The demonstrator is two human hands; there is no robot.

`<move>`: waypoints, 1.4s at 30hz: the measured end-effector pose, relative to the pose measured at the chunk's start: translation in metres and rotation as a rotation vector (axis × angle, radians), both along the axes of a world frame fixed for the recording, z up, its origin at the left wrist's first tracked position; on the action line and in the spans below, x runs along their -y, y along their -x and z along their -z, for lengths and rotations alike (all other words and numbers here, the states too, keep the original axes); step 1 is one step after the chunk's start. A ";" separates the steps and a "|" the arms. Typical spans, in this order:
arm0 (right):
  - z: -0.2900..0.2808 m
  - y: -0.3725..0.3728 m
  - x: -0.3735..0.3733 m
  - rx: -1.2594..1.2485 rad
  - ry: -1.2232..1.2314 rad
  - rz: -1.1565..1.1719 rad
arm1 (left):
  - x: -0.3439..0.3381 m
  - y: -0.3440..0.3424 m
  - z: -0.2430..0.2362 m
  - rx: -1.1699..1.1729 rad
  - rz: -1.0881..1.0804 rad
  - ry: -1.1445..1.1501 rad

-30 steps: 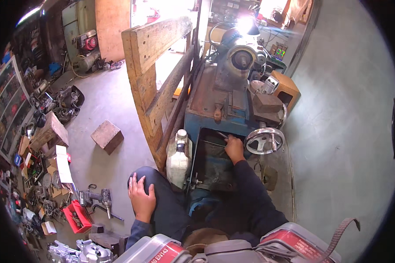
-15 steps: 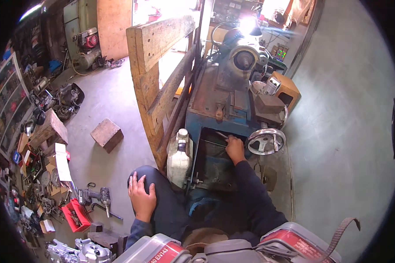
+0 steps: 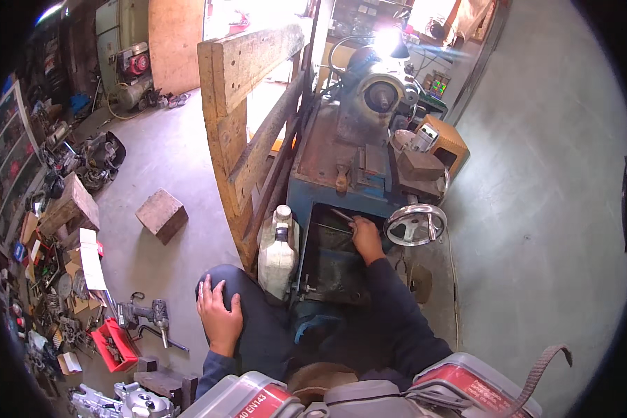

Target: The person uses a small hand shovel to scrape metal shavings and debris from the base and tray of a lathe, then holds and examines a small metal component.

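Note:
My right hand (image 3: 366, 239) reaches into the dark open compartment at the near end of a blue machine (image 3: 327, 157). Its fingers are closed on a slim, rod-like tool (image 3: 341, 215), whose exact kind I cannot make out. The tool points up and left, over the dark interior. My left hand (image 3: 219, 315) lies on my left knee, fingers apart, holding nothing. Close beside the compartment, on its left, stands a dirty white plastic jug (image 3: 279, 261) with a cap. A chrome handwheel (image 3: 415, 225) sits just right of my right hand.
A wooden pallet (image 3: 227, 132) stands upright left of the machine. On the floor to the left are a wooden block (image 3: 161, 215), a cordless power tool (image 3: 146, 315), a red bin (image 3: 115, 346) and scattered parts. A lit lamp (image 3: 390, 43) shines at the far end.
The whole view has shifted slightly, so things appear a little further left. My right hand stays in the compartment with the tool, and my left hand stays on the knee.

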State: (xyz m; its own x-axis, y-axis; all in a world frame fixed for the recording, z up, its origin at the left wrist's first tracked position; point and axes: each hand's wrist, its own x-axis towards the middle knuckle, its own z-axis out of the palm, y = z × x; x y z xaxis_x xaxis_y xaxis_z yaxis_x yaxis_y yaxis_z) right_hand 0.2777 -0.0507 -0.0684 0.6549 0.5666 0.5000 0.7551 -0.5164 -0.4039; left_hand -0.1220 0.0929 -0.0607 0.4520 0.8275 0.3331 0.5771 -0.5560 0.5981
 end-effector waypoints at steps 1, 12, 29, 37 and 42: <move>-0.003 0.003 -0.001 -0.011 -0.036 -0.044 | -0.001 0.001 -0.001 0.001 0.000 0.023; 0.005 0.001 0.002 -0.012 0.011 -0.001 | 0.001 0.002 0.002 0.003 0.006 -0.007; 0.011 -0.004 0.006 -0.168 0.141 -0.049 | 0.001 0.002 0.000 -0.015 0.008 -0.003; 0.009 0.004 -0.001 0.150 -0.107 -0.018 | 0.001 0.002 -0.004 0.008 0.007 0.001; 0.010 -0.003 -0.002 0.042 -0.012 -0.019 | 0.002 0.001 -0.005 -0.019 0.004 0.011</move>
State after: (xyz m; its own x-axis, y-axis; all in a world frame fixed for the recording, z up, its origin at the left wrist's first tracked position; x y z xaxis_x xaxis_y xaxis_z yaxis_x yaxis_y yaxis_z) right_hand 0.2803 -0.0491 -0.0783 0.6224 0.5726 0.5336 0.7812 -0.4972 -0.3775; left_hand -0.1225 0.0912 -0.0561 0.4618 0.8291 0.3152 0.5858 -0.5519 0.5935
